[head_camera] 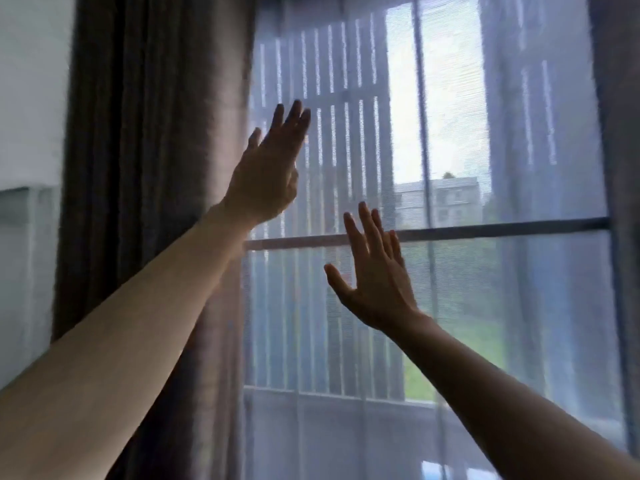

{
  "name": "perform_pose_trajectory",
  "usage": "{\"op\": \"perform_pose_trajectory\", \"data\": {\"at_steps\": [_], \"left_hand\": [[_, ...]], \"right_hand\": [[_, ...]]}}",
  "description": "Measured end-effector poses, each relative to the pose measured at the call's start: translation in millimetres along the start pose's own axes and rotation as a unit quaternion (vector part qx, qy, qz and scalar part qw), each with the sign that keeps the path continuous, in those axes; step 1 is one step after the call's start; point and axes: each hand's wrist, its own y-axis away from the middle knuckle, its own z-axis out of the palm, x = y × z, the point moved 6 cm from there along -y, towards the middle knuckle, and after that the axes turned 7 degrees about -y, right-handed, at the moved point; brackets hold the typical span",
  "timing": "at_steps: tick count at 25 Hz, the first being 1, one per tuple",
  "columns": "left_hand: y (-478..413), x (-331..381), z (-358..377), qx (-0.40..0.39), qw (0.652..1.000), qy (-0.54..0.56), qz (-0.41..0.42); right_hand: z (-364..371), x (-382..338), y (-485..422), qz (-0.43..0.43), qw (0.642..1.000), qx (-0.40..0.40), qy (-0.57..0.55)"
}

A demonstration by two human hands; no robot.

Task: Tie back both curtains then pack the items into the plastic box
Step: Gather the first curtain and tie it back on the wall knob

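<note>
two hands, both released and flat: left hand (266,174) at the dark curtain (152,168) edge, right hand (375,282) at five o'clock before one sheer curtain (346,341).

Both arms raised at the window: left hand (266,174) flat-fingered at the inner edge of the dark curtain (156,168), right hand (375,275) lower with fingers spread before the sheer curtain (519,271), neither gripping fabric; window crossbar (502,226) behind the sheer.

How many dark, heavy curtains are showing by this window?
2. One dark curtain hangs left of the window, beside the raised left hand. Another shows only as a strip at the right edge; most is out of view.
</note>
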Motion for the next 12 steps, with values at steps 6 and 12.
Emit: {"op": "perform_pose_trajectory", "data": {"at_steps": [6, 12], "left_hand": [[-47, 176, 21, 0.007, 0.988, 0.156, 0.003], [-88, 339, 12, 0.038, 0.944, 0.328, 0.026]], "right_hand": [[-155, 112, 80, 0.061, 0.986, 0.027, 0.155], [-248, 175, 164, 0.094, 0.927, -0.005, 0.364]]}}
